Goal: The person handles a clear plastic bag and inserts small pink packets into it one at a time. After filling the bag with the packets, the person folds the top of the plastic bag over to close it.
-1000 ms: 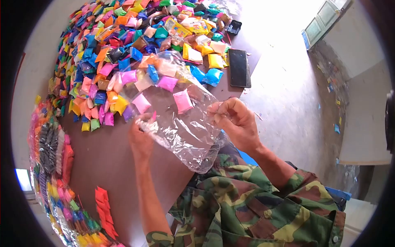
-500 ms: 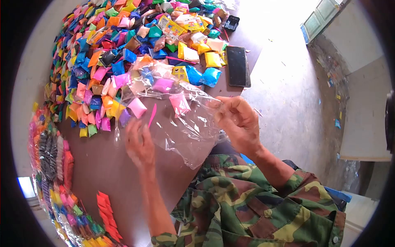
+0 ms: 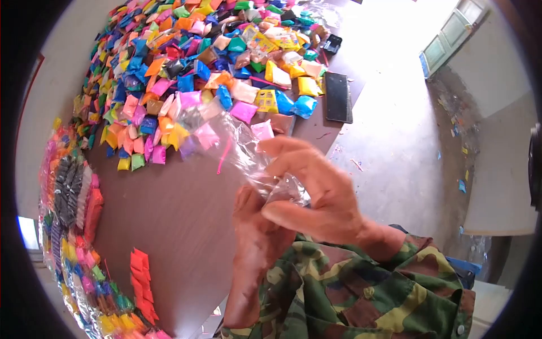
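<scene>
Holding clear bag (image 3: 245, 148) above table (image 3: 186, 226) w/ L hand (image 3: 255, 234), fingers prob. pressed on film (blurry); R hand (image 3: 324, 195) alongside, fingers curved, spread; pink strip (image 3: 224, 155) nearby.

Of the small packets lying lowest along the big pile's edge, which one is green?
The light green packet, in between the yellow packet and the bright pink packet; its colour sets it apart from both.

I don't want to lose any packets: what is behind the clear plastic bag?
Through the clear plastic bag, a pink packet and brown tabletop show; whatever lies behind the right hand is hidden.
</scene>
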A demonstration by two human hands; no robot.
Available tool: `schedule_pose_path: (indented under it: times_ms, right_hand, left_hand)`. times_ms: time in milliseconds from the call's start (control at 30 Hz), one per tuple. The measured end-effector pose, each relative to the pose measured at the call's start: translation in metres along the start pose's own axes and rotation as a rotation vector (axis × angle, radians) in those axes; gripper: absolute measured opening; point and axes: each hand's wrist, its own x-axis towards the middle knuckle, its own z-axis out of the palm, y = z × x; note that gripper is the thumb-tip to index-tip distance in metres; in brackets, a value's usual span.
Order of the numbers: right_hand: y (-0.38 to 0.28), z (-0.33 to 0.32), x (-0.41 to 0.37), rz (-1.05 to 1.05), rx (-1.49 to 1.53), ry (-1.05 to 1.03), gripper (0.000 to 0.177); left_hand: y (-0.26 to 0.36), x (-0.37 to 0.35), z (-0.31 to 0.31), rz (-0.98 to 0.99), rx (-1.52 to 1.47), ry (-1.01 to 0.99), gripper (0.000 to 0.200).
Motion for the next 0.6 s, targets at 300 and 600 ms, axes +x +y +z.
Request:
schedule_pose_path:
  times_ms: [300,600]
  right_hand:
    - [-0.016,-0.061,0.012,-0.374,-0.51,-0.134,0.048]
    - [0.011,-0.051,-0.01,-0.243,-0.363,-0.25,0.011]
  left_hand:
    - [0.017,-0.015,-0.036,-0.05,-1.163,0.17,0.033]
    - [-0.008,-0.027,-0.013,-0.121,-1.459,0.161,0.038]
